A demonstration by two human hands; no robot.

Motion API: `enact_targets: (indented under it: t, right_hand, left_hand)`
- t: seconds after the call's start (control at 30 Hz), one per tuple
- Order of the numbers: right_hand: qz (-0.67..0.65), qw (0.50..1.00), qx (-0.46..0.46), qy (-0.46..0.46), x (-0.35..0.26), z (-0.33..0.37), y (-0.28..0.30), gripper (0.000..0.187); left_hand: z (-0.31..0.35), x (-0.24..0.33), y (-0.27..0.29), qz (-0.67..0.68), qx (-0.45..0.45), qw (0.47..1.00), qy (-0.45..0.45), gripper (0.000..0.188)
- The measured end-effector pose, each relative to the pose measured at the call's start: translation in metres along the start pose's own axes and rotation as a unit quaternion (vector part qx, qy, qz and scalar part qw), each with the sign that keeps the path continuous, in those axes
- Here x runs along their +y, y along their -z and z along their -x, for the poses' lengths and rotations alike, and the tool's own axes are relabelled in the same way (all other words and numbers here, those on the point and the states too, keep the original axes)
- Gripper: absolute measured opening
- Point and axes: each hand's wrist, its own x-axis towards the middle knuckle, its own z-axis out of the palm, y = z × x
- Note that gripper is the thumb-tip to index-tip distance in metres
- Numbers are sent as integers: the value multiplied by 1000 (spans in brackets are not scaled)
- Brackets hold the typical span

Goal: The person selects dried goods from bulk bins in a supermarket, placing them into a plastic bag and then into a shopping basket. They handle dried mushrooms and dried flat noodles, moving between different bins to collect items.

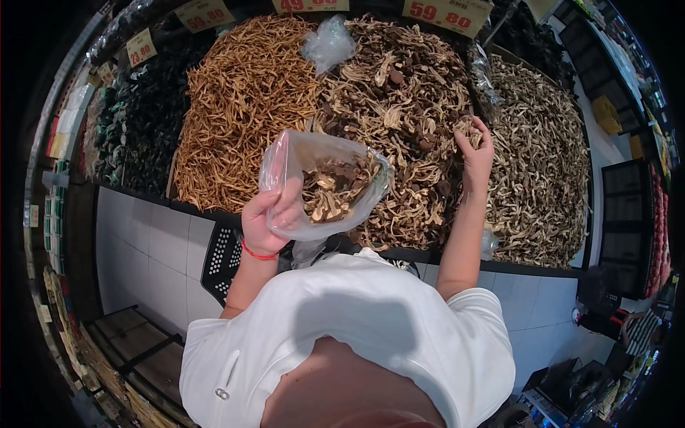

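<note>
My left hand (271,217), with a red cord at its wrist, grips the near left rim of a clear plastic bag (282,160). The bag's mouth gapes wide, and sliced dried mushrooms (332,196) lie inside it. Behind and to the right spreads a big heap of brown and cream dried mushrooms (399,78). At that heap's right side, my right hand (477,150) is closed, thumb and fingers curled around a few dried mushroom pieces. Part of what it holds is hidden by the fingers.
Left of the mushrooms is a heap of orange-brown dried strips (246,107), then dark dried goods (146,128). Paler dried strips (539,164) fill the right bin. Price cards (446,14) stand along the back. A black perforated crate (222,260) sits below the counter.
</note>
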Motion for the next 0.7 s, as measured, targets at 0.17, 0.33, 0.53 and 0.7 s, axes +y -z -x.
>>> enact_targets:
  t: [0.17,0.33,0.53,0.7]
  right_hand:
    - [-49,990,-115,-71,-24,25,12,48]
    - [265,957,-110,42,-4,44,14,62]
    - [331,937,-113,-15,-2,50,11,77]
    - [371,917,-145,-14,-9,49,3,80]
  left_hand:
    - [1,-1,-1,2,3,1000,2,58]
    - [-2,-2,3,9,6,1000,16,58]
    - [-2,-2,2,33,-2,999,24,67]
    - [-1,-2,5,22,0,1000,17,61]
